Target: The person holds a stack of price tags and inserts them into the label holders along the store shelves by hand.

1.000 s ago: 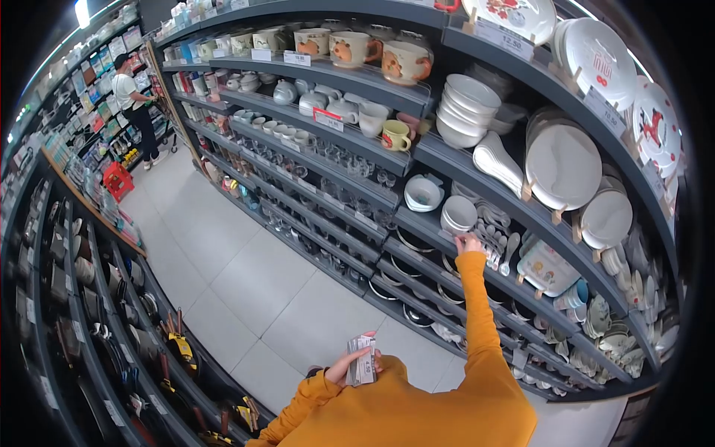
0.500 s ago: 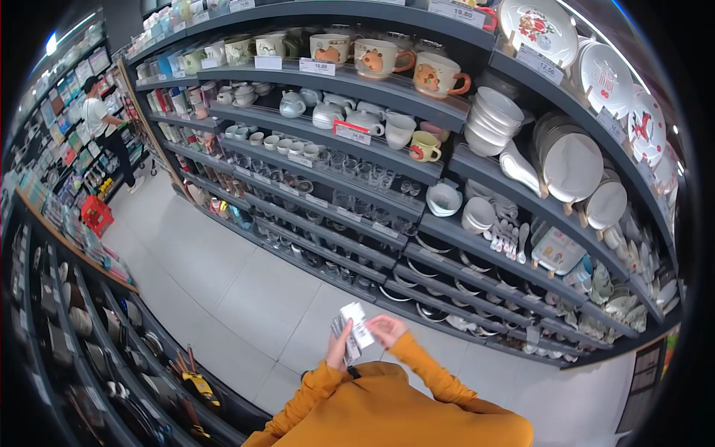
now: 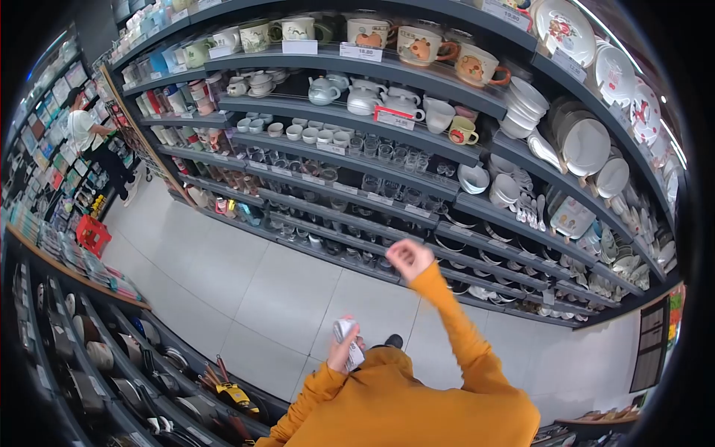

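My left hand (image 3: 341, 352), low in front of my body, is closed around a stack of white printed price labels (image 3: 353, 356). My right hand (image 3: 411, 258) is raised apart from it, in front of the lower glassware shelves. Its fingers are curled together, and whether something small is between them cannot be made out. Behind it stand rows of glasses (image 3: 383, 151). Higher up are white teapots (image 3: 365, 97), a red-edged price tag (image 3: 394, 118) and bear-patterned mugs (image 3: 418, 46).
White bowls (image 3: 525, 104) and upright plates (image 3: 585, 147) fill the right shelves. Pans (image 3: 97, 354) line the rack at lower left. Tiled floor (image 3: 246, 298) runs between the racks. A person (image 3: 93, 138) stands at the far left near a red basket (image 3: 92, 235).
My right hand has moved away from the labels, up and forward towards the shelves. My left hand still holds the stack, slightly lower. The view has shifted, so the shelves sit further right.
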Demonstrator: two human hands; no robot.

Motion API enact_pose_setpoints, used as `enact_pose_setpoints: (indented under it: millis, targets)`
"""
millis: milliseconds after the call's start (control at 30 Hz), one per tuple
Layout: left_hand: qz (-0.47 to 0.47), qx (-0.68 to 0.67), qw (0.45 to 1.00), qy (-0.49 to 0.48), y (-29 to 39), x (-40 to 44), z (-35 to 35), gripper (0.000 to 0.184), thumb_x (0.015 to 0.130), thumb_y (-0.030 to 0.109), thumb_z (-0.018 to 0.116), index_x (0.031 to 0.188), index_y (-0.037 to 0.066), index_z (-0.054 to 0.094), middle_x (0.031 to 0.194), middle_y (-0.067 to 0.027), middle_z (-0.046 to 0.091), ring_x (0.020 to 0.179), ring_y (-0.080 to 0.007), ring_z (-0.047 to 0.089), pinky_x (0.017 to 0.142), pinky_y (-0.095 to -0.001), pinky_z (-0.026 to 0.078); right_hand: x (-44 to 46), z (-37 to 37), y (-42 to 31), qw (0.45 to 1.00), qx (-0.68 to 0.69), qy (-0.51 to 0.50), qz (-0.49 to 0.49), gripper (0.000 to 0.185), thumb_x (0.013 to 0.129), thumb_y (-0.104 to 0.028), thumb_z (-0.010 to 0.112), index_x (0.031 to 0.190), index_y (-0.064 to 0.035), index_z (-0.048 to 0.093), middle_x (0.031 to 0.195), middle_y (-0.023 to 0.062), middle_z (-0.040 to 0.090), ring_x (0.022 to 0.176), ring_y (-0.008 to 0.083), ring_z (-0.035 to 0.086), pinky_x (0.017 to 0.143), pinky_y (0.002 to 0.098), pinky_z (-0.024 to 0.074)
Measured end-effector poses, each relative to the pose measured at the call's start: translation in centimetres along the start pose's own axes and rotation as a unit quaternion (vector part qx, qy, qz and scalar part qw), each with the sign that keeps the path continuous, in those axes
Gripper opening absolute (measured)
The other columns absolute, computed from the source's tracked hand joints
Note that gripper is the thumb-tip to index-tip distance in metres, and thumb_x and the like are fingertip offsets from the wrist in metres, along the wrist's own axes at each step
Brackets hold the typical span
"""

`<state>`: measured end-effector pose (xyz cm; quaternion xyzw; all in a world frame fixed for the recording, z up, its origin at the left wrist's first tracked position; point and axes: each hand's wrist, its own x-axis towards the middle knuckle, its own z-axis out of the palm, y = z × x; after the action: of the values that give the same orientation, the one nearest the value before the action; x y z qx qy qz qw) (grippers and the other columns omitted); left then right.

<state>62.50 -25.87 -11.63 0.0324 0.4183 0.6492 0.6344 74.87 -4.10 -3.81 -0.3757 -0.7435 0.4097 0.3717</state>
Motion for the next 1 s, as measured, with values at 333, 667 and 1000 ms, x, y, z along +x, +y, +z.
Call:
enact_pose_setpoints:
  millis: [333, 667, 1000]
  targets:
    - [-0.152, 0.038, 0.982, -0.108, 2.7, 0.3, -1.8, 0.038, 0.093, 0.024, 0.056, 0.126, 0.011, 0.044, 0.087, -0.0057, 0.054, 0.066, -0.0143, 0.052, 0.059, -0.0295, 0.046, 9.1, 0.7, 1.6, 0.992, -0.125, -0.02, 0.009, 0.024, 0.081, -0.027, 0.07, 0.09, -0.0054, 0.065, 0.073, 0.0039, 0.066, 0.058, 0.0143, 0.061, 0.058, 0.0268, 0.0491]
    - [-0.148, -0.022, 0.983, -0.106, 6.7, 9.7, -0.3, 0.039, 0.095, 0.029, 0.051, 0.128, 0.009, 0.043, 0.081, -0.0033, 0.051, 0.063, -0.0132, 0.05, 0.058, -0.0264, 0.043, 29.3, 9.9, 7.1, 0.961, -0.272, 0.034, -0.037, 0.034, 0.085, -0.024, 0.06, 0.115, -0.0127, 0.053, 0.12, 0.0082, 0.053, 0.099, 0.0372, 0.058, 0.082, 0.0477, 0.0474]
    - [-0.006, -0.158, 0.985, -0.07, 12.7, 14.7, -0.1, 0.037, 0.097, 0.032, 0.046, 0.124, 0.006, 0.045, 0.079, -0.0051, 0.05, 0.06, -0.0139, 0.047, 0.056, -0.027, 0.042, 34.7, 11.8, 10.3, 0.951, -0.282, 0.082, -0.1, 0.014, 0.083, -0.019, 0.062, 0.093, -0.0102, 0.065, 0.096, 0.0132, 0.066, 0.088, 0.0349, 0.063, 0.074, 0.0426, 0.051]
